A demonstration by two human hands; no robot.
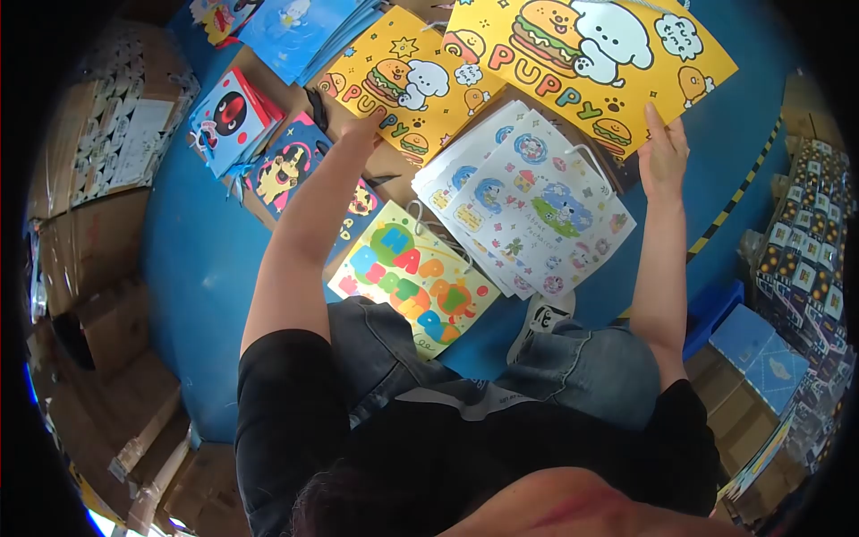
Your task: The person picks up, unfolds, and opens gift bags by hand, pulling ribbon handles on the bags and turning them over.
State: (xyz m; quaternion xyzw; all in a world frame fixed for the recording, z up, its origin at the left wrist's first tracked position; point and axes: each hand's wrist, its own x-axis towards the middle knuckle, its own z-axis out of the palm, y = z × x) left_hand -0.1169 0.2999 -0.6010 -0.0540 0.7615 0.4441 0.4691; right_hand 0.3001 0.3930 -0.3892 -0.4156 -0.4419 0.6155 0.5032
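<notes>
Sitting on a blue floor (183,295), you have your two grips well apart. Your right grip (664,163) is clamped on the near right corner of the large yellow bag (595,67), which reaches away beyond it and to its left. Your left grip (361,132) touches the near edge of the small yellow bag (420,89); you cannot tell whether it pinches the paper, as the thumb is hidden.

Between your grips and closer to you fan out white bags (550,210), with a pale birthday bag (416,282) beside them. Left of your left grip lie a navy bag (291,166) and red-edged bags (228,125); beyond it, blue bags (291,40).

By design, the bags seem largely grouped already; the two yellow ones are not yet let go. How many remain to handle does not show.
</notes>
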